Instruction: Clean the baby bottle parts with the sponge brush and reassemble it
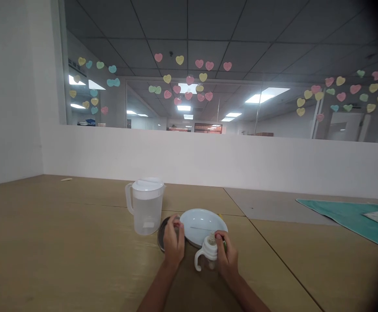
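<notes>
My right hand [228, 255] is closed on a baby bottle [210, 251] with a clear teat, a white collar and a curved white handle. The bottle's right side is hidden by that hand. A bit of green [224, 246] shows by its fingers. My left hand [174, 240] is curled in a pinch; anything between its fingertips is too small to make out. Behind it lies a dark round dish [161, 237], partly covered by the hand. A pale blue-white bowl [189, 216] stands just beyond both hands, with a thin line visible inside.
A clear lidded pitcher [147, 212] stands left of the bowl. Far right, a teal cloth [338, 212] lies on the table [78, 242] with something white on it. A small pale scrap [66, 179] lies far left. A low white wall [208, 160] with glass above closes the back.
</notes>
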Demonstrator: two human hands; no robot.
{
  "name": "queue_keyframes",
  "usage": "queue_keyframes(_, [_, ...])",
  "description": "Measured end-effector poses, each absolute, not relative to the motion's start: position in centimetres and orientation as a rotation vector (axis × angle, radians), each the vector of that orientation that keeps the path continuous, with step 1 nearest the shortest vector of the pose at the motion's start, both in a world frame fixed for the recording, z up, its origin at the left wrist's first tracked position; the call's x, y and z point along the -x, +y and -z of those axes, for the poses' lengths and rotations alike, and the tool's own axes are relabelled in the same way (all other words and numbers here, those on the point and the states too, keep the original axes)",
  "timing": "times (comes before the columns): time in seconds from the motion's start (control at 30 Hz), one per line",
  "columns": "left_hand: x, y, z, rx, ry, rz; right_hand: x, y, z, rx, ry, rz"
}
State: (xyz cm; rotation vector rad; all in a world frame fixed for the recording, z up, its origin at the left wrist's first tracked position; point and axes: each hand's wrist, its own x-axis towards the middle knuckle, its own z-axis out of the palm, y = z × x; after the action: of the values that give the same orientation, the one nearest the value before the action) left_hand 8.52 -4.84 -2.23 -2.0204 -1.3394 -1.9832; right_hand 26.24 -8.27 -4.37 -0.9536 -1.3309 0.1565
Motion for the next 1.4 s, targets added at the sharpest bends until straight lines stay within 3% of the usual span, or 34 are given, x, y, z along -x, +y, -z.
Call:
queue_keyframes(0.1, [-7.4,-3.3,2.7,1.893,-1.576,1.812,-26.2,-8.3,4.3,0.941,-1.354,-0.142])
queue_keyframes(0.37, [-6.8,-2.4,4.0,2.225,-1.798,1.031,-26.3,-8.4,4.3,0.924,-1.387,-0.12])
queue_keyframes(0.57, [-6.6,-2.8,3.5,2.328,-1.895,0.716,-26.2,-8.3,3.7,0.881,-1.416,-0.066])
queue_keyframes(1.07, [-6.9,-3.4,3.3,2.25,-1.898,0.646,-26.1,-8.5,3.2,0.845,-1.456,-0.001])
queue_keyframes(1.4, [-7.4,-3.8,2.7,2.059,-1.92,0.841,-26.2,-8.5,3.3,0.869,-1.457,-0.03])
